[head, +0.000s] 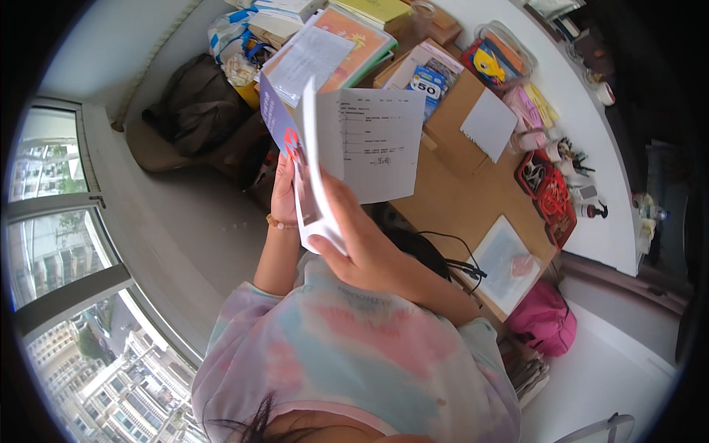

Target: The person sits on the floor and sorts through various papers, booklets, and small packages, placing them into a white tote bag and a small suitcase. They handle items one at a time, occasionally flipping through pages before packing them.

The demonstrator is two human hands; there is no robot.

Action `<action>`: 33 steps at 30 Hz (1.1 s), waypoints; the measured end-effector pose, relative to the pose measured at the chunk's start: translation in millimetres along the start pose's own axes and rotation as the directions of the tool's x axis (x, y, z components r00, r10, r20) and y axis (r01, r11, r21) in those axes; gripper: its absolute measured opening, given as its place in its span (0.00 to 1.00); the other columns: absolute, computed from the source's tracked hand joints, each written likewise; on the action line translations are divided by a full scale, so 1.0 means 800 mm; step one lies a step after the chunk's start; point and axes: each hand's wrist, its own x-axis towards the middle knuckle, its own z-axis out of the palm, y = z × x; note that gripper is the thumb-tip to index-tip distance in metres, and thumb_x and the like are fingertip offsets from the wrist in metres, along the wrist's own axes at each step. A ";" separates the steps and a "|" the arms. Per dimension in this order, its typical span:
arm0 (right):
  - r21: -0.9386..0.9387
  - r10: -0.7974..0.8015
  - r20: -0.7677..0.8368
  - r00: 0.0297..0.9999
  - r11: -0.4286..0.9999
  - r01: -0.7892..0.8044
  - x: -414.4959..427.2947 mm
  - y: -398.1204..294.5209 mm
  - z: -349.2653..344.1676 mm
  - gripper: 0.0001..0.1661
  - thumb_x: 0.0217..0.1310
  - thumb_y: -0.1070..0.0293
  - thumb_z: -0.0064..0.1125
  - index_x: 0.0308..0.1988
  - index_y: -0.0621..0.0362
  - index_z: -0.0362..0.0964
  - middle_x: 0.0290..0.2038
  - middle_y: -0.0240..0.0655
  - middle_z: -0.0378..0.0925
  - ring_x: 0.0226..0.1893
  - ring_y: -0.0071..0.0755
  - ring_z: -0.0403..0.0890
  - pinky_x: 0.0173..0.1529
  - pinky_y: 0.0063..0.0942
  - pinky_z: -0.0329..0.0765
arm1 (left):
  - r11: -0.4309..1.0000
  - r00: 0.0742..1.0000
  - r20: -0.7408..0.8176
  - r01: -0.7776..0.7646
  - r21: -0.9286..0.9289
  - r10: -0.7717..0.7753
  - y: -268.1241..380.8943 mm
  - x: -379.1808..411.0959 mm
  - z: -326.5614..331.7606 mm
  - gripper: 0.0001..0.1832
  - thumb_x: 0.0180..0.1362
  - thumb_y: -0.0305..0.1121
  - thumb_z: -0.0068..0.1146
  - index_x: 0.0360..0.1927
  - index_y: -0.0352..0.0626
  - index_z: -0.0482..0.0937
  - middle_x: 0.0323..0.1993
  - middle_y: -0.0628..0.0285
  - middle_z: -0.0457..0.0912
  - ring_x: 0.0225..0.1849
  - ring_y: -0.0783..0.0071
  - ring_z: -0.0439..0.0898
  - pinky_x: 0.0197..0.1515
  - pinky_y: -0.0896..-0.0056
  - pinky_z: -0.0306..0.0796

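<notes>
A paperback book (320, 202) with a purple cover stands tilted in front of my chest, gripped from both sides. My left hand (284, 191), with a beaded bracelet at the wrist, holds the cover side; most of its fingers are hidden behind the book. On the page side, my right hand (360, 238) has its thumb along the lower edge, and part of its fingers is hidden. Beyond the book a creased white printed sheet (382, 147) spreads to the right. I cannot tell whether it is attached to the book or tucked into it.
A brown desk (451, 196) carries a cardboard box (457, 133), stacked books (354, 50) and red trays (545, 191). Black cables (465, 268) run near a clear folder (504, 266). A dark cloth (207, 105) lies on a chair (144, 144) at left, near windows (58, 255). A pink bag (545, 318) sits at right.
</notes>
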 end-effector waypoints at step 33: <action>0.066 0.297 -0.345 0.890 0.954 -0.293 -0.031 0.139 -0.035 0.19 0.47 0.77 0.53 0.44 0.61 0.70 0.42 0.38 0.73 0.43 0.28 0.71 0.48 0.24 0.66 | 0.928 0.917 0.212 0.362 -0.088 -0.338 -0.131 0.061 -0.049 0.21 0.58 0.37 0.39 0.53 0.37 0.63 0.46 0.52 0.72 0.43 0.63 0.75 0.43 0.63 0.73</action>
